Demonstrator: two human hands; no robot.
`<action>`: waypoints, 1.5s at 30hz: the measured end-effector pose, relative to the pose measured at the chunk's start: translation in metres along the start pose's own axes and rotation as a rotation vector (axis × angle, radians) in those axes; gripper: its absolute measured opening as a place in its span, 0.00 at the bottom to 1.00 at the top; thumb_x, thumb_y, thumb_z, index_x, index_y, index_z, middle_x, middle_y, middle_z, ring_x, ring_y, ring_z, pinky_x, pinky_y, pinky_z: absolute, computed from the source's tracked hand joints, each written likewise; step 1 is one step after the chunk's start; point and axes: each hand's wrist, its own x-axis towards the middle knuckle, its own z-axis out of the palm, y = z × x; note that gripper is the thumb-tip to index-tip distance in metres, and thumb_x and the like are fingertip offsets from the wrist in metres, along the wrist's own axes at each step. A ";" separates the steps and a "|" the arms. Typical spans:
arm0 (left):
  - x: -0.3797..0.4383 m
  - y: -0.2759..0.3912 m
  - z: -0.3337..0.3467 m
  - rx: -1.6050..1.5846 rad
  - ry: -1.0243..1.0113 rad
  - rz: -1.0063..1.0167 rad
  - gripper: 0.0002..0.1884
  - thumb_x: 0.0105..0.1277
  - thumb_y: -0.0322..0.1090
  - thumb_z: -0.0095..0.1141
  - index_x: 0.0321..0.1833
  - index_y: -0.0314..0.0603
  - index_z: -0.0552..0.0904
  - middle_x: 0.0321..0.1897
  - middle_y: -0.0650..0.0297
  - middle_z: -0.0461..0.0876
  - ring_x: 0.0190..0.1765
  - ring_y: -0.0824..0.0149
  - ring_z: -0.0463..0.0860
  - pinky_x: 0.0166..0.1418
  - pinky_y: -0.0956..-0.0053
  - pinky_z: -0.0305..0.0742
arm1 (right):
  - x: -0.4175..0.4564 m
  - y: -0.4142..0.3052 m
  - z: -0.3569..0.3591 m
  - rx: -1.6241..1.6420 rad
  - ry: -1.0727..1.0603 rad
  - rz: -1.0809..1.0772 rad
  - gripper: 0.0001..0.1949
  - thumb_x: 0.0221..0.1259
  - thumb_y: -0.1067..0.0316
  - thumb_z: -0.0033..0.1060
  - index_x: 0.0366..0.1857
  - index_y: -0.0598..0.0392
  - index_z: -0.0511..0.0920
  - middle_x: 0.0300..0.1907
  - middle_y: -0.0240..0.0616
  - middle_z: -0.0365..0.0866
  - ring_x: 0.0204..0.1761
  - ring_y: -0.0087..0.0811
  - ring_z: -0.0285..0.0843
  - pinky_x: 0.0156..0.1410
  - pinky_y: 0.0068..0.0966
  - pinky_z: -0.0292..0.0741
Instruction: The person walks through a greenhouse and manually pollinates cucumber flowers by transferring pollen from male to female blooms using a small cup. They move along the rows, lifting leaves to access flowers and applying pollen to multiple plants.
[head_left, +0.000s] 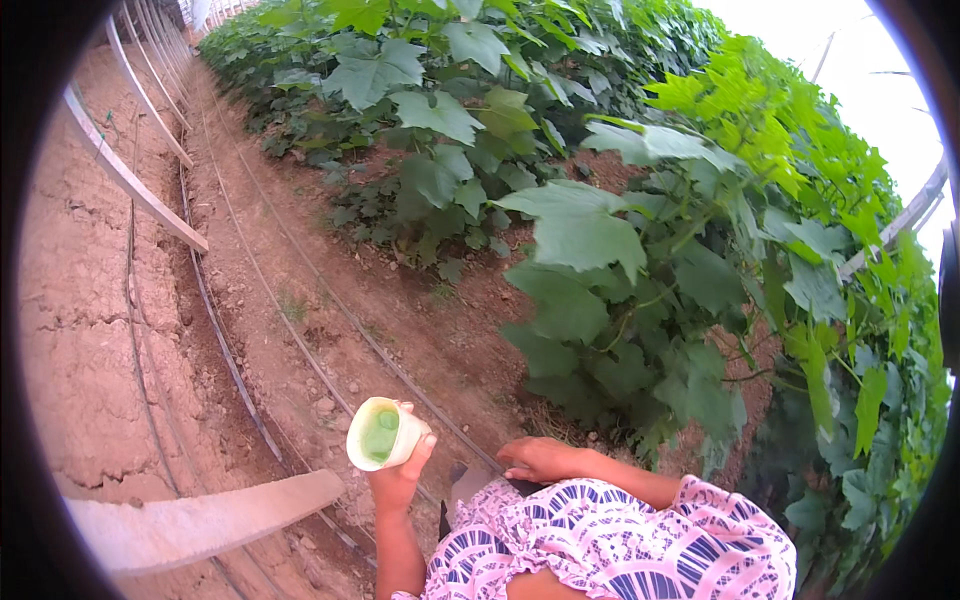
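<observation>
My left hand (405, 472) is wrapped around a small pale plastic cup (415, 437), which is tilted so that its mouth faces up and to the left. Inside the cup is a green liquid (379, 433). To the right, my right hand (544, 459) hangs loosely bent in front of my body, back of the hand upward. Its thumb sits a little apart from the fingers, and no object shows in it; the palm is hidden. Large lobed green leaves (577, 225) of a climbing vine crop grow just beyond the right hand.
Dense vine rows (420, 112) fill the far side and the right. Black drip irrigation hoses (225, 345) run along the reddish soil path (315, 300). Several pale curved posts (142, 180) lean out from the cracked earth bank (82, 330); one post (210, 517) juts close to my left arm.
</observation>
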 end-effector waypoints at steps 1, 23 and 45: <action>0.014 0.004 -0.005 0.002 -0.016 -0.019 0.28 0.50 0.25 0.68 0.55 0.35 0.72 0.46 0.60 0.78 0.49 0.69 0.76 0.56 0.73 0.70 | 0.006 -0.007 -0.003 -0.026 0.051 0.020 0.21 0.62 0.54 0.54 0.53 0.57 0.72 0.49 0.50 0.76 0.53 0.50 0.73 0.55 0.40 0.71; 0.328 -0.037 0.108 -0.093 -0.430 0.066 0.31 0.52 0.25 0.67 0.59 0.35 0.67 0.51 0.59 0.74 0.54 0.65 0.74 0.60 0.70 0.69 | 0.136 0.109 -0.163 0.015 0.535 0.156 0.20 0.58 0.58 0.59 0.50 0.58 0.74 0.42 0.48 0.78 0.47 0.49 0.75 0.52 0.41 0.71; 0.417 0.049 0.262 -0.361 -0.908 0.003 0.28 0.50 0.28 0.71 0.55 0.34 0.74 0.48 0.60 0.78 0.52 0.67 0.77 0.58 0.71 0.71 | 0.089 0.014 -0.254 0.190 0.771 0.634 0.19 0.63 0.59 0.54 0.55 0.56 0.72 0.50 0.48 0.76 0.54 0.46 0.73 0.58 0.39 0.69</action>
